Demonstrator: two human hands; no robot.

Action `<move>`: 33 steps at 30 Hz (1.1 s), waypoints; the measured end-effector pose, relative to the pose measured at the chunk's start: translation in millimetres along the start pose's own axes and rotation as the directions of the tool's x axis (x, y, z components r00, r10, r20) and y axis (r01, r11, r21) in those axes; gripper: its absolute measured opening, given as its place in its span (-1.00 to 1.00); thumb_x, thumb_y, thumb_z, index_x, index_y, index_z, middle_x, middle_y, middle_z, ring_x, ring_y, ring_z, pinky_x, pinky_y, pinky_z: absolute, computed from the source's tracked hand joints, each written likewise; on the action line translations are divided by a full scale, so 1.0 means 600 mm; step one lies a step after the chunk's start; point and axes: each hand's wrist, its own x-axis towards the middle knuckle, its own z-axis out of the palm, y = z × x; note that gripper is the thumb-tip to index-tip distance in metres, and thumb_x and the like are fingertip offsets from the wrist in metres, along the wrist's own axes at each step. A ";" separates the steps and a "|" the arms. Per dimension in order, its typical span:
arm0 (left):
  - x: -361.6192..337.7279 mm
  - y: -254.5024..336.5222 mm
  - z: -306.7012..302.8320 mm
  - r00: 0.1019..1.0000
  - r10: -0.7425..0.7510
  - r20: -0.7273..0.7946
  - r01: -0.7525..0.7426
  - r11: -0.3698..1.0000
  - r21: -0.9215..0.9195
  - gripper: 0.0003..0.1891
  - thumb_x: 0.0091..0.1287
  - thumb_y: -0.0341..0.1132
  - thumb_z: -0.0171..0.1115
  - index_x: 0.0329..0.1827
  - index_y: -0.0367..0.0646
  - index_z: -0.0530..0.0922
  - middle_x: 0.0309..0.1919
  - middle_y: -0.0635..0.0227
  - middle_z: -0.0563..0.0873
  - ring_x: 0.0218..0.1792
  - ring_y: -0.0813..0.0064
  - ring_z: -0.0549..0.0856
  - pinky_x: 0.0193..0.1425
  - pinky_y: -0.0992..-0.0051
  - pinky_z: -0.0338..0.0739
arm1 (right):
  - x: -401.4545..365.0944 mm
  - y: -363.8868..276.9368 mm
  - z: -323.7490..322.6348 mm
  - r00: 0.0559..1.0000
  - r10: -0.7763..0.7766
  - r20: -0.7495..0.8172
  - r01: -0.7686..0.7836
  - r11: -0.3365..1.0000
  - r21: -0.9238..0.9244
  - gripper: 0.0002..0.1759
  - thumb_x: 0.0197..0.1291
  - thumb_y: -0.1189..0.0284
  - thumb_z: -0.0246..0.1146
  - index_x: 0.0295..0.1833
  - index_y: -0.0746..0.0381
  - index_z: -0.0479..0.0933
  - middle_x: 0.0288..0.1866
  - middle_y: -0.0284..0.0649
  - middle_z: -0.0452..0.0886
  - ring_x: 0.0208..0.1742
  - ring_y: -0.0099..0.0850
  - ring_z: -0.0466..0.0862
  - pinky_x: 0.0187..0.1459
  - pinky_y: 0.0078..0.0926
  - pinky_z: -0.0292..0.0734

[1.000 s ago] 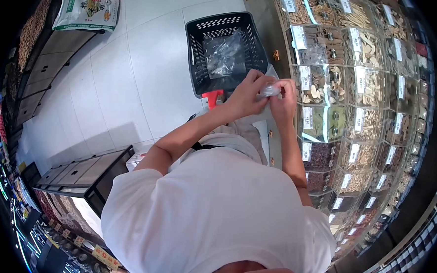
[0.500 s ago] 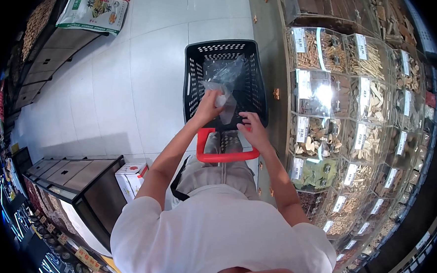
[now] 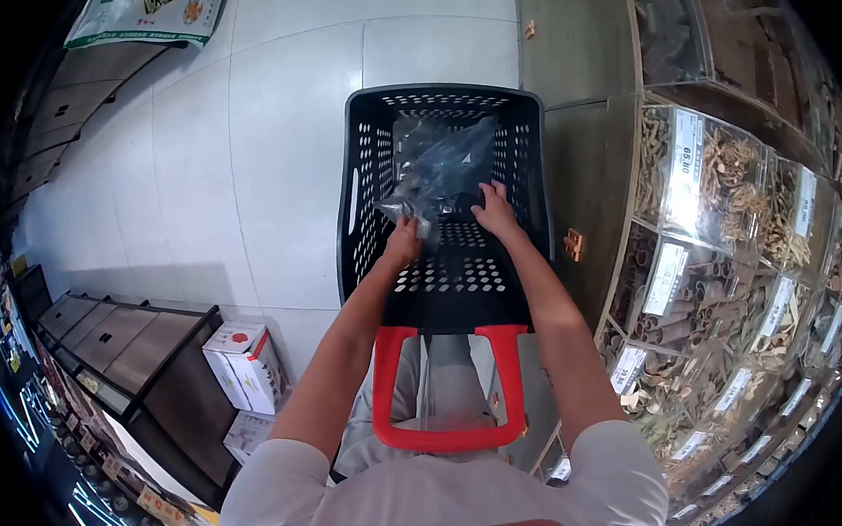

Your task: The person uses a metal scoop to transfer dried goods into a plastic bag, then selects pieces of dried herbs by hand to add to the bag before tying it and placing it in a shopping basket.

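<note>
Low in front of me, a black shopping basket [image 3: 343, 249] with perforated walls carries a clear plastic bag [image 3: 450, 165], crumpled toward its far end. Fingers of my left hand [image 3: 403, 243] are closed on the near corner of that bag, inside the basket. My right hand [image 3: 496, 214] hovers over the basket's right half, thumb and fingers apart, with its fingertips close to the bag's right side. The basket's red handle [image 3: 445, 441] lies toward my body, below both forearms.
On the right, clear bins [image 3: 691, 287] of dried goods with price tags line a wooden shelf unit [image 3: 588, 167]. White cartons [image 3: 245, 359] stand beside a dark cabinet [image 3: 186, 384] at lower left. A printed bag [image 3: 154, 6] rests at upper left, across pale floor tiles [image 3: 283, 161].
Both hands have reached farther down into the basket, and the bag now lies lower in it. The view has come closer to the basket, whose handle shows nearer my body.
</note>
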 end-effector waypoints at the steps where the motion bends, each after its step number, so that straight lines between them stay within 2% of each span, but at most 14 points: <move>1: 0.010 -0.010 0.007 1.000 0.003 0.005 -0.003 1.000 0.008 -0.46 0.16 -0.36 0.26 0.24 -0.25 0.39 0.27 -0.08 0.33 0.14 -0.09 0.54 0.19 0.18 0.52 | 0.026 0.006 0.004 0.999 0.037 0.011 -0.037 0.999 -0.019 -0.34 0.12 0.32 0.33 0.34 0.17 0.33 0.49 -0.04 0.09 0.37 0.00 0.35 0.32 -0.24 0.34; 4: 0.031 -0.042 0.034 0.999 0.028 0.021 -0.029 0.999 0.046 -0.45 0.17 -0.32 0.23 0.26 -0.25 0.38 0.26 -0.07 0.34 0.12 -0.06 0.55 0.18 0.18 0.52 | 0.083 0.016 0.011 0.997 0.071 0.027 -0.069 0.995 -0.076 -0.32 0.12 0.29 0.32 0.37 0.17 0.31 0.50 -0.02 0.06 0.37 0.01 0.36 0.33 -0.23 0.34; 8: 0.055 -0.053 0.037 0.990 -0.087 0.108 0.084 0.996 0.030 -0.36 0.15 -0.28 0.25 0.32 -0.27 0.32 0.24 -0.04 0.37 0.11 -0.02 0.56 0.15 0.20 0.53 | 0.160 0.045 0.019 0.997 0.071 0.010 -0.070 0.994 -0.086 -0.30 0.11 0.28 0.31 0.39 0.16 0.30 0.52 0.01 0.02 0.37 0.01 0.36 0.31 -0.20 0.36; 12: 0.073 -0.086 0.067 0.991 -0.086 0.100 0.078 0.994 0.078 -0.38 0.15 -0.25 0.28 0.30 -0.24 0.36 0.23 -0.01 0.40 0.10 0.02 0.57 0.16 0.23 0.53 | 0.215 0.066 0.019 0.996 0.086 -0.040 -0.089 0.991 -0.100 -0.29 0.10 0.27 0.31 0.39 0.11 0.30 0.55 -0.03 -0.02 0.39 -0.02 0.35 0.31 -0.22 0.36; 15: 0.074 -0.090 0.070 0.979 -0.141 0.145 0.132 0.989 0.068 -0.40 0.16 -0.24 0.28 0.29 -0.22 0.38 0.20 0.01 0.43 0.11 0.02 0.57 0.18 0.22 0.51 | 0.240 0.058 -0.005 0.990 0.143 -0.019 -0.144 0.980 -0.136 -0.29 0.11 0.23 0.30 0.40 0.08 0.30 0.56 -0.06 -0.05 0.40 -0.04 0.34 0.31 -0.23 0.35; 16: 0.072 -0.086 0.064 0.969 -0.176 0.173 0.168 0.984 0.061 -0.44 0.18 -0.21 0.29 0.24 -0.21 0.43 0.16 0.03 0.46 0.11 0.03 0.56 0.19 0.22 0.50 | 0.260 0.070 0.000 0.990 0.144 -0.014 -0.144 0.982 -0.121 -0.29 0.12 0.18 0.29 0.41 0.08 0.30 0.56 -0.08 -0.03 0.43 -0.09 0.31 0.34 -0.24 0.32; 19: 0.056 -0.078 0.055 0.971 -0.148 0.186 0.144 0.989 0.036 -0.49 0.20 -0.19 0.29 0.21 -0.18 0.48 0.13 0.04 0.48 0.11 0.02 0.56 0.18 0.21 0.50 | 0.299 0.081 0.008 0.985 0.167 -0.043 -0.171 0.977 -0.128 -0.28 0.13 0.17 0.28 0.42 0.07 0.29 0.56 -0.08 -0.02 0.46 -0.12 0.28 0.37 -0.28 0.28; 20: 0.052 -0.082 0.058 0.973 -0.143 0.183 0.141 0.990 0.025 -0.52 0.22 -0.17 0.28 0.18 -0.16 0.51 0.12 0.03 0.49 0.12 0.00 0.55 0.19 0.19 0.50 | 0.307 0.080 0.008 0.983 0.178 -0.037 -0.180 0.981 -0.078 -0.30 0.14 0.17 0.27 0.40 0.07 0.32 0.57 -0.08 -0.02 0.49 -0.14 0.23 0.42 -0.31 0.21; 23: 0.031 -0.076 0.056 0.954 -0.153 0.259 0.148 0.988 0.037 -0.51 0.23 -0.19 0.25 0.22 -0.15 0.48 0.16 0.02 0.48 0.13 -0.03 0.54 0.22 0.18 0.47 | 0.333 0.095 0.015 0.987 0.159 -0.039 -0.159 0.987 0.005 -0.34 0.15 0.18 0.26 0.38 0.07 0.36 0.58 -0.08 -0.04 0.52 -0.14 0.17 0.45 -0.33 0.15; 24: 0.023 -0.070 0.053 0.952 -0.152 0.266 0.149 0.988 0.030 -0.50 0.23 -0.21 0.24 0.24 -0.14 0.46 0.19 0.02 0.46 0.15 -0.03 0.52 0.25 0.18 0.46 | 0.340 0.096 0.013 0.988 0.152 -0.022 -0.152 0.988 0.003 -0.34 0.14 0.20 0.26 0.38 0.07 0.37 0.59 -0.09 -0.04 0.55 -0.16 0.11 0.46 -0.35 0.11; 27: 0.010 -0.068 0.059 0.942 -0.154 0.298 0.149 0.988 0.039 -0.49 0.24 -0.22 0.21 0.28 -0.08 0.44 0.25 0.03 0.42 0.18 -0.04 0.51 0.29 0.20 0.44 | 0.386 0.123 0.025 0.993 0.120 -0.015 -0.121 0.992 -0.041 -0.33 0.14 0.22 0.26 0.40 0.06 0.35 0.59 -0.10 -0.04 0.55 -0.16 0.10 0.47 -0.37 0.10; 28: 0.006 -0.068 0.061 0.950 -0.138 0.279 0.133 0.990 0.038 -0.47 0.24 -0.22 0.21 0.31 -0.05 0.41 0.24 0.04 0.43 0.18 -0.02 0.51 0.28 0.20 0.45 | 0.398 0.129 0.029 0.997 0.082 0.002 -0.082 0.995 -0.058 -0.35 0.16 0.25 0.25 0.39 0.09 0.36 0.57 -0.10 0.03 0.54 -0.18 0.12 0.46 -0.38 0.11; 31: 0.001 -0.054 0.051 0.930 -0.155 0.333 0.148 0.988 0.048 -0.46 0.25 -0.23 0.20 0.33 -0.03 0.40 0.23 0.05 0.44 0.18 -0.02 0.51 0.27 0.21 0.45 | 0.413 0.140 0.025 0.994 0.062 0.089 -0.077 0.982 0.170 -0.40 0.18 0.28 0.21 0.36 0.15 0.39 0.51 -0.07 0.18 0.52 -0.21 0.17 0.45 -0.39 0.12; 33: 0.006 -0.049 0.052 0.929 -0.169 0.331 0.159 0.986 0.056 -0.47 0.26 -0.23 0.19 0.33 -0.04 0.39 0.21 0.05 0.45 0.17 -0.01 0.52 0.26 0.22 0.45 | 0.402 0.124 0.033 0.999 -0.026 0.037 0.025 0.999 0.031 -0.44 0.21 0.29 0.19 0.33 0.19 0.41 0.44 -0.06 0.30 0.49 -0.22 0.23 0.44 -0.40 0.14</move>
